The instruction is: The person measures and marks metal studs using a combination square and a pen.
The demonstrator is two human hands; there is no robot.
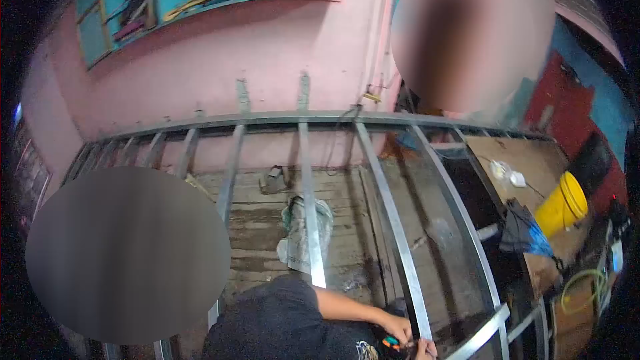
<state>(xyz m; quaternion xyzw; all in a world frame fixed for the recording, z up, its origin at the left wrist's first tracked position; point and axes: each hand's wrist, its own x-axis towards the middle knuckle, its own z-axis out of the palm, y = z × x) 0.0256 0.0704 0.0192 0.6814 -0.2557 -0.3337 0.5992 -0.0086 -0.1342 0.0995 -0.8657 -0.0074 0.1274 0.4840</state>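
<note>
In the head view, at five o'clock, the left hand (398,329) is curling beside a metal bar (404,253), near an orange-and-green tool (391,342); whether it is gripping that, I cannot tell. The right hand (426,349) is touching the bar's lower end, its grip unclear. A sack (295,243) is lying at six o'clock, a yellow bucket (561,205) leaning at three.

The bars (388,207) are smooth, shiny metal, the floor (257,216) rough, matt wood. Near, the shirt (267,320) is matt cloth; right, the bucket (561,207) is smooth plastic.
</note>
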